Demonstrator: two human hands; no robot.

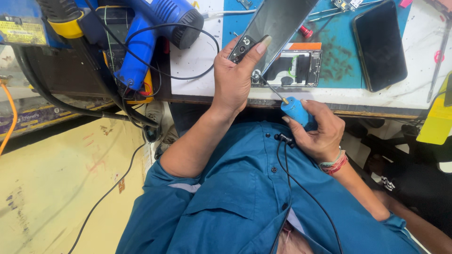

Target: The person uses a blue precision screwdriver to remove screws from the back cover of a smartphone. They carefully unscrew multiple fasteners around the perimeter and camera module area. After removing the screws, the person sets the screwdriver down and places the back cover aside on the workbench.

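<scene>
Two hands work at the desk (423, 42) edge near the middle of the frame: the left hand (233, 77) has its grip closed around a phone back panel (270, 30), thumb pressed over the camera end, tilting it up above an opened phone body (296, 68) lying on the blue mat (336, 56). The right hand (320, 131), lower and just right of centre, grips a blue-handled screwdriver (294, 110) whose thin tip points up toward the panel's lower edge. Upper left sits a blue heat gun (150, 33); a dark phone (379, 44) lies at upper right.
</scene>
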